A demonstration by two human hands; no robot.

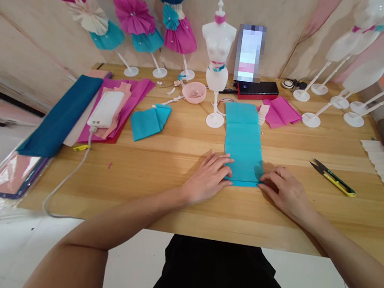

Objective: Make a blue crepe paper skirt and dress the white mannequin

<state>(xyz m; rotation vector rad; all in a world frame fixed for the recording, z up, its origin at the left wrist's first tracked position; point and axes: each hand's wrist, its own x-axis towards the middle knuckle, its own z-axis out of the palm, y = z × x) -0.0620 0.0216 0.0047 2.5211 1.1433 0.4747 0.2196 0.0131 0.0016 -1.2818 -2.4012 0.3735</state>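
A long strip of turquoise crepe paper [244, 141] lies flat on the wooden table [157, 196], running away from me. Its near end has a folded band. My left hand [208, 179] grips the left side of that end between its fingers. My right hand [286, 193] grips the right corner, its fingertips at the paper's edge. A green-and-yellow pair of thread snips [333, 178] lies to the right of my right hand, out of reach of the fingertips.
Paper-dressed mannequin stands [132, 15] line the back. A white power bank [105, 109], its cable, crepe paper sheets [61, 109], a pink bowl [194, 92] and a white mannequin [218, 40] stand further off. Pleated white paper [381, 169] lies at the right edge.
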